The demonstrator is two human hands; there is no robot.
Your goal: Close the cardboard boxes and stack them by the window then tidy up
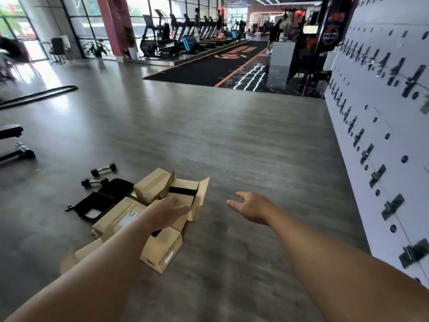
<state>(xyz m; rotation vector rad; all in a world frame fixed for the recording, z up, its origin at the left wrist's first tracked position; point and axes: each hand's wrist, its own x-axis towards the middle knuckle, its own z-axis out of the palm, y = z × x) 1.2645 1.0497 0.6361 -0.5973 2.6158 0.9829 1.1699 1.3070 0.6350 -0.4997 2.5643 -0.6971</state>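
Several tan cardboard boxes lie clustered on the grey floor at lower left. One open box (pixel 185 194) has its flaps up and something black inside. A shut box (pixel 152 184) lies behind it, a long box (pixel 117 218) to the left, and a small box (pixel 162 248) nearest me. My left hand (pixel 167 211) reaches out flat over the cluster, fingers straight, above the open box's near edge, holding nothing. My right hand (pixel 249 205) is stretched out to the right of the boxes above bare floor, fingers relaxed and empty.
Two dumbbells (pixel 102 170) and black cases (pixel 95 205) lie left of the boxes. A bench frame (pixel 14 145) stands at far left. A white panel wall (pixel 383 135) runs along the right. Windows (pixel 76 22), chairs and treadmills are far ahead.
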